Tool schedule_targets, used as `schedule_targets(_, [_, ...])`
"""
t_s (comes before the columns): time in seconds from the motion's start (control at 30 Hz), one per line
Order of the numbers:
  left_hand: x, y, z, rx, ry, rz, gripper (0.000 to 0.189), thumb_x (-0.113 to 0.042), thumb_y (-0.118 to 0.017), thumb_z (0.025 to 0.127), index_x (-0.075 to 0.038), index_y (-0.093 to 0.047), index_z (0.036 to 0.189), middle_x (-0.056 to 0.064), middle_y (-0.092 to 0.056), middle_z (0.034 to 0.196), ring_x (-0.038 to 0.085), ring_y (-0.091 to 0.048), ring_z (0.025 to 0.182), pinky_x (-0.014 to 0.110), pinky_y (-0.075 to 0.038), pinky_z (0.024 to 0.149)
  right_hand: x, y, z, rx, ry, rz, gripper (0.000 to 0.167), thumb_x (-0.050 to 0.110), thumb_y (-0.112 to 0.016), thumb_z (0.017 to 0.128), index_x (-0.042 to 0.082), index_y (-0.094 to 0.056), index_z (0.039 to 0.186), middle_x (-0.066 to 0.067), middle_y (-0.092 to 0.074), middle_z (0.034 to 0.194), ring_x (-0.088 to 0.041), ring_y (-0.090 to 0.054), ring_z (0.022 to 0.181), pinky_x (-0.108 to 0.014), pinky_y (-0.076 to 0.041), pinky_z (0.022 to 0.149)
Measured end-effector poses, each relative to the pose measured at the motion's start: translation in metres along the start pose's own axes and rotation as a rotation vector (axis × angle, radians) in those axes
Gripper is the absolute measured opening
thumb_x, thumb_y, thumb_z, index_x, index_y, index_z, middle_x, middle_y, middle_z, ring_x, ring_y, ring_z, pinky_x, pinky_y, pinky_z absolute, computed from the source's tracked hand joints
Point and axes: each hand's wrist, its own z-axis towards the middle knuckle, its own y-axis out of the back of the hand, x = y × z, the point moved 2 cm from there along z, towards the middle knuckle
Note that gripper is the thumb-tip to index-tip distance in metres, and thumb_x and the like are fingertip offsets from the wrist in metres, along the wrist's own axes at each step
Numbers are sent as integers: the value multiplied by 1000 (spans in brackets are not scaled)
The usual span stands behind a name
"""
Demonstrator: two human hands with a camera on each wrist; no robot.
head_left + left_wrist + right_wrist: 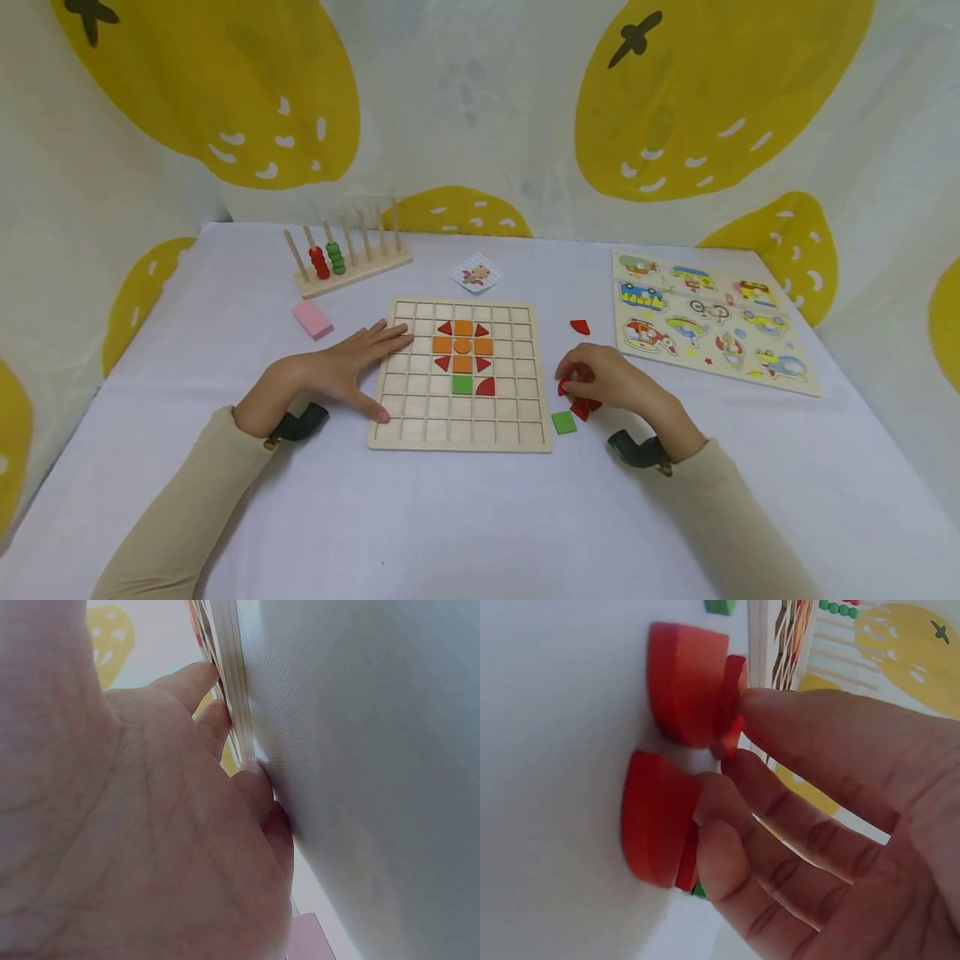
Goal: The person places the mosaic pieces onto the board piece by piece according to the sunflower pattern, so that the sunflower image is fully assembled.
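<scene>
A wooden grid board [420, 430] lies on the table with a pattern of orange squares, red triangles, a green square [462, 384] and a red quarter-circle piece [486, 387]. My left hand [341, 367] rests at its left edge, fingers and thumb spread over the rim. Right of the board, my right hand [611, 379] pinches a red quarter-circle piece [733, 694] between thumb and forefinger. Other red pieces [656, 817] lie right under those fingers, partly hidden by them in the head view. A loose green square [563, 422] lies in front of them.
Another red piece [580, 327] lies behind my right hand. A picture puzzle board [720, 362] is at the right, and a pattern card [476, 272] behind the grid board. At the back left stand a bead peg rack [352, 271] and a pink block [312, 319].
</scene>
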Motion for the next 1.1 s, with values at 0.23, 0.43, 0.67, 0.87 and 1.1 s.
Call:
schedule_targets(0.23, [0, -1, -1, 13, 38, 13, 115, -49, -83, 71, -14, -15, 158, 11, -3, 164, 37, 9, 149, 58, 1, 118, -1, 4, -3, 14, -6, -8, 19, 3, -71, 85, 1, -67, 104, -2, -57, 80, -17, -51, 73, -25, -46, 62])
schedule_targets(0.43, [0, 2, -1, 4, 31, 15, 115, -47, -83, 72, -12, -15, 157, 11, -2, 164, 36, 10, 149, 58, 2, 118, -1, 2, 0, -21, -18, -29, 22, 3, -71, 84, 3, -67, 106, -3, -56, 83, -17, -51, 75, -27, -46, 64])
schedule_targets(0.67, [-1, 3, 0, 9, 30, 2, 115, -46, -84, 72, -13, -15, 157, 10, -2, 165, 36, 10, 149, 57, 3, 118, -2, -1, 2, -24, -47, -25, 23, 12, -74, 85, 5, -68, 106, -4, -60, 90, -21, -52, 83, -28, -46, 67])
schedule_targets(0.87, [-1, 2, 0, 10, 35, 2, 115, -46, -84, 72, -12, -15, 157, 11, -2, 164, 35, 11, 149, 57, 3, 118, 3, -1, 2, -44, -35, -30, 23, 13, -74, 85, 5, -67, 105, -6, -58, 88, -20, -51, 79, -25, -46, 61])
schedule_targets(1.1, [-2, 2, 0, 7, 27, 1, 114, -47, -83, 72, -11, -16, 157, 12, -3, 164, 37, 10, 149, 58, 2, 118, 17, -9, 8, -18, -6, -13, 24, 14, -74, 86, 5, -67, 107, -6, -59, 92, -15, -51, 68, -24, -45, 53])
